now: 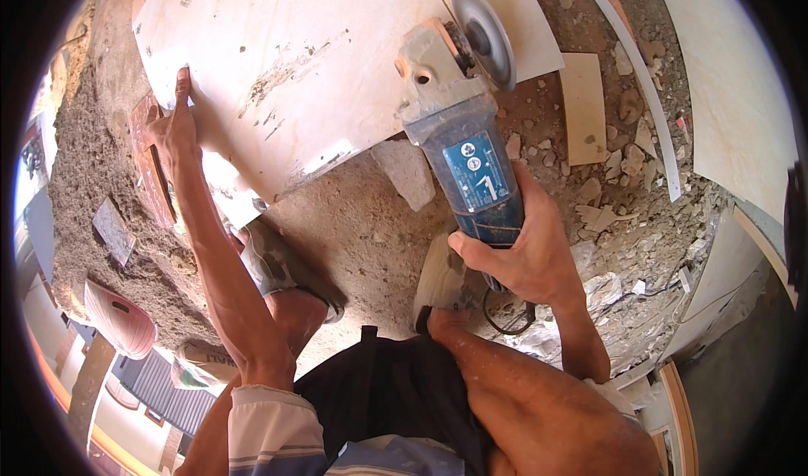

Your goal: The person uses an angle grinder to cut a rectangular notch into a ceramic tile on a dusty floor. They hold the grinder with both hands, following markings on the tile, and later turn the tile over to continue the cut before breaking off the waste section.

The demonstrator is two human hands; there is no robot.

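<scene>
A large cream tile with brown smears lies in front of me, with a dark line across its far right part. My left hand grips the tile's left edge, one digit laid on top and the other fingers curled at the rim. My right hand is wrapped round the rear of a blue angle grinder. Its grey disc stands on edge over the tile's right part; I cannot tell whether it touches. A cord hangs from the grinder's rear end.
Under the tile's left side is a reddish block. A narrow tile strip and several broken shards lie on the dirt to the right. A long pale strip curves past them. More large tiles lean at far right. Grey stone lies between my feet and the tile.
</scene>
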